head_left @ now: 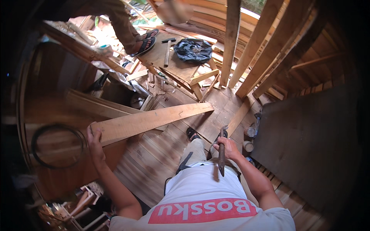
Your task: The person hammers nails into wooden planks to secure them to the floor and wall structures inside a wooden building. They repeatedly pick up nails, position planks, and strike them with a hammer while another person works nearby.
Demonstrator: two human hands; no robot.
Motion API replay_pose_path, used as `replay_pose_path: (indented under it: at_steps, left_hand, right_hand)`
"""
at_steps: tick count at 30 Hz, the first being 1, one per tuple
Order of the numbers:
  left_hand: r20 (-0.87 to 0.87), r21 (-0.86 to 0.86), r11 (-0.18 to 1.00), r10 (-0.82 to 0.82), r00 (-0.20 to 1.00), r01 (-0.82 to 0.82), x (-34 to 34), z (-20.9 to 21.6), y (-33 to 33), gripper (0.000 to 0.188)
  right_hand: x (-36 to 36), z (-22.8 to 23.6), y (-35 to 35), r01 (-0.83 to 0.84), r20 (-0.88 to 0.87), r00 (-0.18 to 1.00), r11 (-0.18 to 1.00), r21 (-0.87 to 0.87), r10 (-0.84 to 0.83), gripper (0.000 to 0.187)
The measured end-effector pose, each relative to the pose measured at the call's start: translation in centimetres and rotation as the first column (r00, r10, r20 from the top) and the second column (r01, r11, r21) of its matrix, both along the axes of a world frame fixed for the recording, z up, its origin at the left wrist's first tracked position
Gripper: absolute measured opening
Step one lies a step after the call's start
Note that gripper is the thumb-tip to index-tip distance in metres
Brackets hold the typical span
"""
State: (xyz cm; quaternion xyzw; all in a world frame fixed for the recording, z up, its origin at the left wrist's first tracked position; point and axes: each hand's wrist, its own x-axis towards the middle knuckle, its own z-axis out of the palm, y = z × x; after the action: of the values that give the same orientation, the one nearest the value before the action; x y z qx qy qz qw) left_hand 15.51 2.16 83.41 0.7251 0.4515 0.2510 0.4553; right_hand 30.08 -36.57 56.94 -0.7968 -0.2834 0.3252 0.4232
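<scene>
My left hand (pixel 95 143) grips the near left end of a long, pale wooden plank (pixel 150 120). The plank runs across in front of me, its far end over the floorboards. In my right hand (pixel 229 148), in front of my body, is a dark ribbed pry bar (pixel 221 154); its upper end looks hooked and its lower end flattened. My right fingers are wrapped round the bar's middle. The bar and the plank are apart.
Ahead stands a wooden bench (pixel 179 69) bearing a hammer (pixel 167 53) and a black plastic bag (pixel 193 50). Another person's sandalled foot (pixel 144 45) rests at its edge. Upright timbers (pixel 231 42) rise at the right, above jars (pixel 249 132) and a dark board (pixel 304 134). A black coil (pixel 36 144) hangs left.
</scene>
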Motion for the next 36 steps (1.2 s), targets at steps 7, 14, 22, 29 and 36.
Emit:
replay_pose_path:
  at_steps: [7,14,22,29,36]
  left_hand:
    - [0.123,-0.173,0.982,0.097,0.988,-0.075,-8.5,-2.7,1.1,0.04]
    - [0.164,-0.28,0.943,0.23,0.959,-0.178,-14.2,-5.6,3.1,0.042]
    - [0.135,-0.305,0.926,0.275,0.952,-0.224,-22.2,-10.5,7.2,0.04]
    - [0.197,-0.42,0.871,0.363,0.911,-0.256,-27.6,-14.3,8.7,0.04]
    - [0.189,-0.481,0.835,0.397,0.898,-0.268,-32.1,-17.7,9.4,0.041]
  right_hand:
    - [0.8,3.9,2.8,-0.12,-0.031,0.992,0.989,0.089,0.123,0.024]
    - [1.0,10.1,5.0,-0.318,-0.022,0.94,0.894,0.316,0.342,0.017]
    - [-0.9,19.0,10.1,-0.399,-0.019,0.892,0.806,0.436,0.452,0.023]
    - [-4.5,23.9,15.5,-0.5,-0.025,0.833,0.77,0.396,0.553,0.02]
    - [-7.3,24.3,19.8,-0.55,-0.066,0.792,0.757,0.352,0.606,0.013]
